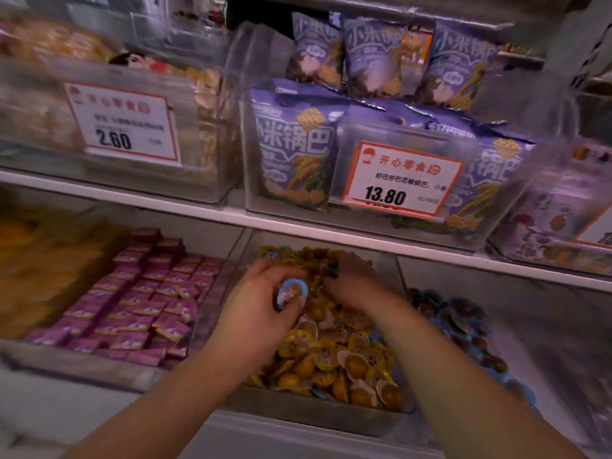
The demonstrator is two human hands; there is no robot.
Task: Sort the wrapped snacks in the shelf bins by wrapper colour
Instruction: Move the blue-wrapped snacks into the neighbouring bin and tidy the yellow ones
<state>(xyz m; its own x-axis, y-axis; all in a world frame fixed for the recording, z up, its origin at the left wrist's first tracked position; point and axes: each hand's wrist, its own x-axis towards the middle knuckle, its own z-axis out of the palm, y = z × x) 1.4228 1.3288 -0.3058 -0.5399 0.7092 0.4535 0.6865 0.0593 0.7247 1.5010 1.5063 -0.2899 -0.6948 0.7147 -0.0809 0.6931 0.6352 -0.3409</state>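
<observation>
Shop shelf carrying clear bins on two tiers, price tags showing 2.60 and 13.80. Edges blurring; far-right bin contents hard to make out. Left hand pinching a round blue-wrapped snack over the middle bin of yellow snacks. Right hand digging into the pile, fingers curling, grip hard to tell. Purple packs lying left, blue snacks right.
</observation>
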